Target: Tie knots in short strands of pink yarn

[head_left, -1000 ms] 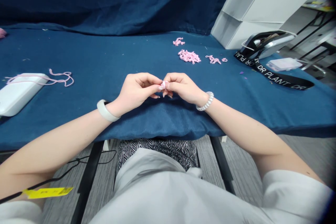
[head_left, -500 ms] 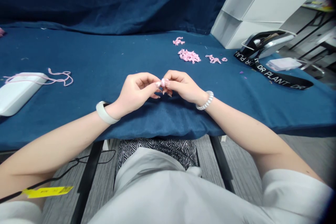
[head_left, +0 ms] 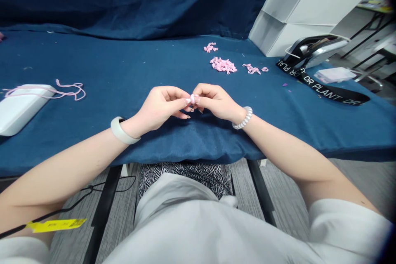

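Pink cordlike piece (head_left: 192,99) is pinched between left hand (head_left: 159,108) and right hand (head_left: 219,102) — grip best kept light, even.

ok so I'm counting two hands (head_left: 159,107) (head_left: 216,101), one pink bit (head_left: 192,99) between them, one big pink pile (head_left: 223,66), two smaller pink clusters (head_left: 210,48) (head_left: 253,69), one lone pink loop (head_left: 264,69), one white case (head_left: 23,111), one lettered strap (head_left: 324,91), one wristband (head_left: 121,131), one coiled bracelet (head_left: 244,119) and one yellow tag (head_left: 57,225)

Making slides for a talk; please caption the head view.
Left hand and right hand hold a small pink piece over a blue cloth, a pile of pink loops beyond.
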Available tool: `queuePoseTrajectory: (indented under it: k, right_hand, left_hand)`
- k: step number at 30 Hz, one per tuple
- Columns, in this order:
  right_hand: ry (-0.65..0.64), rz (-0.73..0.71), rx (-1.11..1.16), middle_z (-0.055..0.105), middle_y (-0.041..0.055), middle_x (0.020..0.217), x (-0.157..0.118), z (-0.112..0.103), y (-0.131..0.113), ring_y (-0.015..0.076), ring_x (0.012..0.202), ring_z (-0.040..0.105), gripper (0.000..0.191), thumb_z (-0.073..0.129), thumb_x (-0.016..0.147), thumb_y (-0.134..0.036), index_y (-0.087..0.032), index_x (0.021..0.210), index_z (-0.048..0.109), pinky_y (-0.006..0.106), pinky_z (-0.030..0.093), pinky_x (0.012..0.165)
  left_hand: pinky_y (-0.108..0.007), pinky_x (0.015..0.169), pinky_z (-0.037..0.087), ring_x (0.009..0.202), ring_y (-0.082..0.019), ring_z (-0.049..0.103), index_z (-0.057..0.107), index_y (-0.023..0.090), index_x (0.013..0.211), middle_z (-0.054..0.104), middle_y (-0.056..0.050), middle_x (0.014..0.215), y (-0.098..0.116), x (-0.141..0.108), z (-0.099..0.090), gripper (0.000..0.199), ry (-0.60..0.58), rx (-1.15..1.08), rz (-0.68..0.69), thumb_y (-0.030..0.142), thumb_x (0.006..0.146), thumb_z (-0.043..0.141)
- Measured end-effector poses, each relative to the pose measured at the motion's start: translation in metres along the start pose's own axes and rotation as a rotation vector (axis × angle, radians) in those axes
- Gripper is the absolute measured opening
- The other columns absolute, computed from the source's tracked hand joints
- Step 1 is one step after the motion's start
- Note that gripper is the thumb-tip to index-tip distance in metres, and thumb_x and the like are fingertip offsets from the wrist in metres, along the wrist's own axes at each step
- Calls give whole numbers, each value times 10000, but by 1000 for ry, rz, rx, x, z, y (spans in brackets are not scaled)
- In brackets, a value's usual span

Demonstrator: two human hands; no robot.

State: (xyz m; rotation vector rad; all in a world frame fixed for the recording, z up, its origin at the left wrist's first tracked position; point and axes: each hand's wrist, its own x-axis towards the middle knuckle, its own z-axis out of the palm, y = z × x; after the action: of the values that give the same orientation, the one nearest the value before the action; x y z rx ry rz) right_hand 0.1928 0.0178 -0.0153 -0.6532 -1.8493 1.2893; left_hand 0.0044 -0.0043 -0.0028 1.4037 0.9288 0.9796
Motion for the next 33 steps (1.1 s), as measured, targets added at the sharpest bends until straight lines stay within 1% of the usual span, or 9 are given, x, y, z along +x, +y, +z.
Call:
queuePoseTrajectory:
  k: [6,13,18,23,29,33]
  right_hand:
    - [-17,-27,0,608,10,701,0,-1,-3,63,588,514,309,657,843,-410,-119,774,576,180,436,536]
    - [-46,-16,33,626,13,726,-1,-1,-4,65,608,531,337,679,824,-437,-119,773,580,182,452,556]
    - [-55,-36,58,626,12,731,-1,-3,-2,65,620,538,309,678,832,-411,-119,780,591,177,456,560]
    - [-60,-28,67,618,12,719,0,-2,-3,67,610,536,317,673,832,-418,-118,774,591,180,452,548]
    - [-39,-15,43,613,7,692,0,0,-5,61,584,508,349,691,806,-447,-117,763,589,181,433,543]
    - [-34,-3,65,614,11,693,0,-2,-4,72,597,523,358,712,781,-450,-111,784,599,193,446,553]
  left_hand:
    - [-243,592,610,733,-179,711,718,118,841,717,-76,758,0,2,-5,292,-79,-51,-57,343,672,796]
    - [-227,580,610,706,-170,710,721,122,831,720,-72,744,2,2,-5,307,-111,-106,-93,342,647,830]
    - [-226,578,613,699,-171,710,713,124,812,722,-73,742,4,2,-3,331,-109,-123,-119,356,619,849]
    - [-233,580,613,691,-171,709,702,128,795,714,-67,725,3,2,-4,304,-114,-116,-117,351,636,834]
    - [-242,578,610,660,-160,697,689,127,772,703,-61,705,0,3,-2,265,-73,-60,-87,344,667,800]
    - [-225,552,594,617,-138,676,669,125,739,684,-44,663,0,3,-1,226,-44,-58,-58,306,674,787]
